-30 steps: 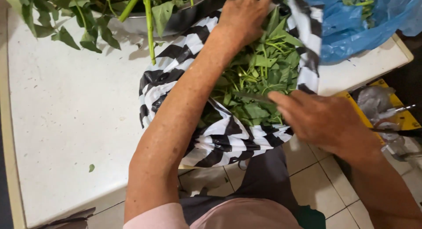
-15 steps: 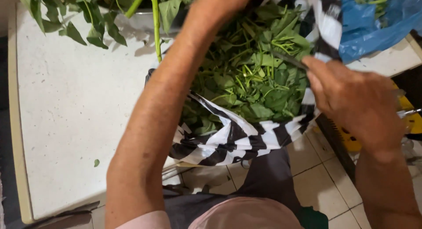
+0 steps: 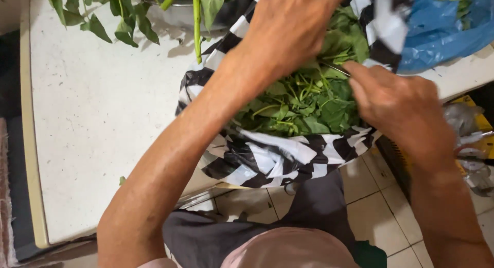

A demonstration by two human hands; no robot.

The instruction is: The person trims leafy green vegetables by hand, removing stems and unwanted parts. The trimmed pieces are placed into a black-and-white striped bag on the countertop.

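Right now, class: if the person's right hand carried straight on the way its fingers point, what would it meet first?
The right hand points left into the striped bag, so it would probably meet the leafy greens first; its fingertips already seem to touch them, though depth is unclear.

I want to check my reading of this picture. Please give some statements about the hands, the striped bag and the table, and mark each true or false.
1. The black-and-white striped plastic bag holds green leafy stems. True.
2. The right hand rests flat on the white table. False: it reaches into the bag's greens.
3. The left hand is at the bag's far side. True.
4. The blue plastic bag lies on the floor. False: it lies on the table.
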